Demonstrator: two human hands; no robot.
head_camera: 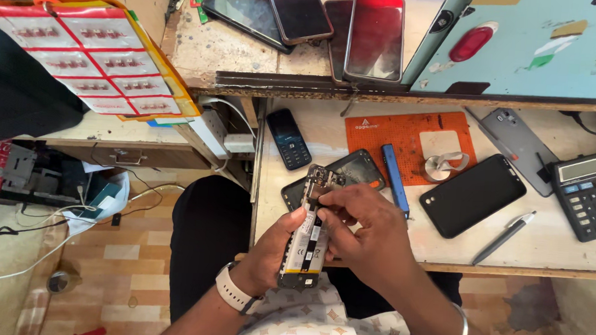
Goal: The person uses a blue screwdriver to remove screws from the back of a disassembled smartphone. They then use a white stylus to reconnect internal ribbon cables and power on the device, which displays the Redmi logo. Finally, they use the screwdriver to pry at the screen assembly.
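Observation:
An opened phone (pixel 307 240) with its back cover off, battery and circuit board showing, is held upright over my lap. My left hand (pixel 270 252) grips it from the left side, thumb on its edge. My right hand (pixel 363 223) rests against its right side, fingertips pinching at the upper part near the board. Whether the fingers hold a small part is hidden. Behind the phone a dark phone shell (pixel 353 169) lies on the bench.
On the bench (pixel 568 256) lie an orange mat (pixel 403 136), a blue pry tool (pixel 395 178), a small keypad phone (pixel 289 139), a black phone case (pixel 472 194), a pen (pixel 504 237) and a calculator (pixel 593 192). Several phones (pixel 375 35) sit on the shelf above. A blister card (pixel 84 54) hangs at left.

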